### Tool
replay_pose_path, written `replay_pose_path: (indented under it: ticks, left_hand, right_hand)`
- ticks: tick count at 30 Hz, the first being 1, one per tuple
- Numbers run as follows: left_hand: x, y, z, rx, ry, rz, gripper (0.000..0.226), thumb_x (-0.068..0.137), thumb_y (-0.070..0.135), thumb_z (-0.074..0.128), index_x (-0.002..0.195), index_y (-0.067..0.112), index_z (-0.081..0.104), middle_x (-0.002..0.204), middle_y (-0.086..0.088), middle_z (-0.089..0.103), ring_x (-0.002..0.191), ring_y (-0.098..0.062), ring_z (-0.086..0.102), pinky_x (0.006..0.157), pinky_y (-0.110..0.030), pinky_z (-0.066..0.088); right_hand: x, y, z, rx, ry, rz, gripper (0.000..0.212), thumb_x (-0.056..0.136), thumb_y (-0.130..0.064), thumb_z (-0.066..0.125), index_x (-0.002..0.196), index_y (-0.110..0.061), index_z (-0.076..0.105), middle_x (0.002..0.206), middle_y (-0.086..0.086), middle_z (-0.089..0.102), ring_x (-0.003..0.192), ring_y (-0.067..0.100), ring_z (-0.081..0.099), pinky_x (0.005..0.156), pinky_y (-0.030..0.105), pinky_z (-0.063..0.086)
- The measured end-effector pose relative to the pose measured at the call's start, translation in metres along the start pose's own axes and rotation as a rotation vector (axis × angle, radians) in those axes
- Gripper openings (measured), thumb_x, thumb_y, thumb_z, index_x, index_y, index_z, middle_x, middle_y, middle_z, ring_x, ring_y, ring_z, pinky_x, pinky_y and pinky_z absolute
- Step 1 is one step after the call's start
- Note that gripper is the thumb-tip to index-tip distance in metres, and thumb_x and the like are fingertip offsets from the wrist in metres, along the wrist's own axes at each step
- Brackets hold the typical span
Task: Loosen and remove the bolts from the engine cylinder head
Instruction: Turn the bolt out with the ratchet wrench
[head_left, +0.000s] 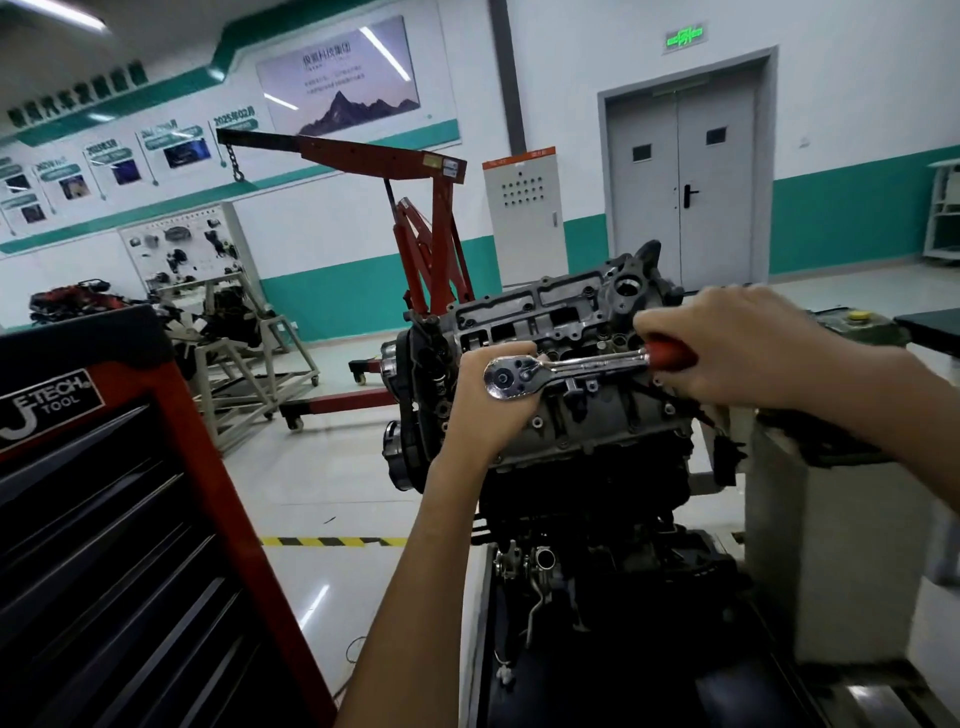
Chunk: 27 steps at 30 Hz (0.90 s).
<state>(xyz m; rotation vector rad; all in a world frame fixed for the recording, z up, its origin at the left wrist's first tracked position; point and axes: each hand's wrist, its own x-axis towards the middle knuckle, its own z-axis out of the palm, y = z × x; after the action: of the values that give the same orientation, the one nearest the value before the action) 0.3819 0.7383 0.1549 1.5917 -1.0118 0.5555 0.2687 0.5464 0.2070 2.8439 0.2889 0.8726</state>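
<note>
Nearest, at the left edge: a red and black tool cabinet (130, 519), drawers shut, no part in the work. Beyond it, both forearms reaching forward to the engine (566, 410) on its stand.

Left hand (485, 410) cupped under the round head of the ratchet wrench (566, 370), fingers curled and pressed together around whatever hangs beneath it; thumb alongside the head. Right hand (737, 348) closed in a fist on the red handle (670, 355), fingers wrapped tight, slightly blurred.

Long axis of the wrench running left to right, nearly level, across the near edge of the cylinder head (561, 322). Head of the wrench at the left end, handle at the right. Left hand therefore nearer the bolt, right hand at the lever end. Probably a swing of the handle about the left-hand end as the coming move, with the left hand steadying.

Hidden: the socket and the bolt under the wrench head, covered by the left palm; no telling whether the socket sits on a bolt yet, or which bolt. Other bolts on the cylinder head too small and dark to count.

Farther off: a red engine hoist (415, 218) on the floor, then a grey double door (685, 176) in the far wall.
</note>
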Motion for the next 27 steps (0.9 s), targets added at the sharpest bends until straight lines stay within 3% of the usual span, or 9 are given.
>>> replay_pose_path:
  ticks: [5, 7, 10, 12, 15, 18, 22, 25, 27]
  left_hand:
    - [-0.008, -0.006, 0.012, -0.109, 0.176, -0.105, 0.046, 0.093, 0.003, 0.056, 0.055, 0.015, 0.033, 0.051, 0.011, 0.029, 0.051, -0.004, 0.026, 0.051, -0.021, 0.023]
    - [-0.01, -0.005, 0.018, -0.153, 0.231, -0.111, 0.045, 0.093, 0.003, 0.056, 0.056, 0.009, 0.031, 0.054, 0.004, 0.027, 0.052, -0.009, 0.025, 0.051, -0.024, 0.022]
    - [-0.01, -0.002, 0.024, -0.225, 0.252, -0.08, 0.047, 0.092, -0.002, 0.054, 0.055, 0.008, 0.027, 0.054, 0.006, 0.023, 0.052, -0.006, 0.021, 0.052, -0.019, 0.022]
    - [-0.009, -0.002, 0.024, -0.208, 0.236, -0.06, 0.049, 0.093, -0.003, 0.053, 0.055, 0.015, 0.027, 0.052, 0.011, 0.023, 0.051, -0.004, 0.021, 0.052, -0.017, 0.023]
    - [-0.007, -0.005, 0.015, -0.135, 0.171, -0.076, 0.052, 0.093, 0.002, 0.055, 0.053, 0.023, 0.031, 0.05, 0.012, 0.028, 0.05, -0.007, 0.025, 0.051, -0.024, 0.023]
    - [0.0, -0.003, 0.002, -0.045, 0.086, -0.03, 0.057, 0.091, -0.001, 0.056, 0.051, 0.032, 0.033, 0.045, 0.015, 0.033, 0.046, 0.0, 0.027, 0.049, -0.016, 0.024]
    - [0.0, -0.002, 0.0, 0.018, 0.017, 0.031, 0.05, 0.091, -0.001, 0.056, 0.052, 0.019, 0.034, 0.048, 0.011, 0.031, 0.049, -0.001, 0.027, 0.051, -0.019, 0.023]
    - [-0.009, -0.005, 0.01, -0.082, 0.156, -0.07, 0.046, 0.093, 0.003, 0.055, 0.054, 0.016, 0.036, 0.05, 0.012, 0.032, 0.05, -0.002, 0.028, 0.051, -0.02, 0.024]
    - [-0.011, -0.004, 0.016, -0.138, 0.247, -0.106, 0.048, 0.094, 0.004, 0.056, 0.055, 0.021, 0.034, 0.05, 0.012, 0.031, 0.051, -0.003, 0.027, 0.05, -0.02, 0.023]
  right_hand:
    - [-0.025, -0.032, 0.037, 0.146, -0.034, 0.133, 0.011, 0.084, -0.029, 0.055, 0.086, -0.029, 0.044, 0.063, -0.011, 0.049, 0.055, 0.003, 0.051, 0.049, 0.015, 0.039]
    - [-0.041, -0.068, 0.063, 0.411, -0.09, 0.259, 0.015, 0.08, -0.03, 0.056, 0.077, -0.028, 0.041, 0.066, -0.004, 0.053, 0.059, 0.018, 0.058, 0.056, 0.031, 0.05]
    - [-0.051, -0.129, 0.088, 1.003, -0.091, 0.342, 0.027, 0.077, -0.019, 0.062, 0.063, -0.029, 0.041, 0.054, -0.003, 0.047, 0.044, 0.013, 0.049, 0.046, 0.025, 0.044]
    - [-0.05, -0.143, 0.093, 1.17, -0.086, 0.342, 0.03, 0.077, -0.013, 0.062, 0.062, -0.03, 0.043, 0.054, -0.001, 0.045, 0.041, 0.014, 0.046, 0.042, 0.026, 0.042]
    - [-0.049, -0.107, 0.079, 0.88, -0.127, 0.299, 0.02, 0.075, -0.021, 0.059, 0.067, -0.031, 0.043, 0.06, 0.0, 0.05, 0.05, 0.02, 0.052, 0.049, 0.03, 0.045]
    - [-0.034, -0.051, 0.045, 0.447, -0.137, 0.131, 0.023, 0.08, -0.024, 0.058, 0.069, -0.034, 0.041, 0.062, -0.008, 0.049, 0.052, 0.008, 0.053, 0.05, 0.021, 0.044]
    - [-0.007, -0.011, 0.006, 0.036, 0.085, 0.03, 0.011, 0.081, -0.027, 0.059, 0.087, -0.024, 0.051, 0.06, -0.013, 0.046, 0.053, 0.007, 0.048, 0.054, 0.022, 0.038]
    - [-0.021, -0.027, 0.027, 0.107, 0.018, 0.118, 0.011, 0.084, -0.028, 0.057, 0.087, -0.024, 0.046, 0.061, -0.013, 0.044, 0.053, 0.002, 0.049, 0.051, 0.015, 0.037]
    - [-0.038, -0.062, 0.057, 0.277, -0.037, 0.224, 0.013, 0.082, -0.031, 0.055, 0.084, -0.028, 0.043, 0.062, -0.01, 0.044, 0.059, 0.013, 0.056, 0.055, 0.024, 0.047]
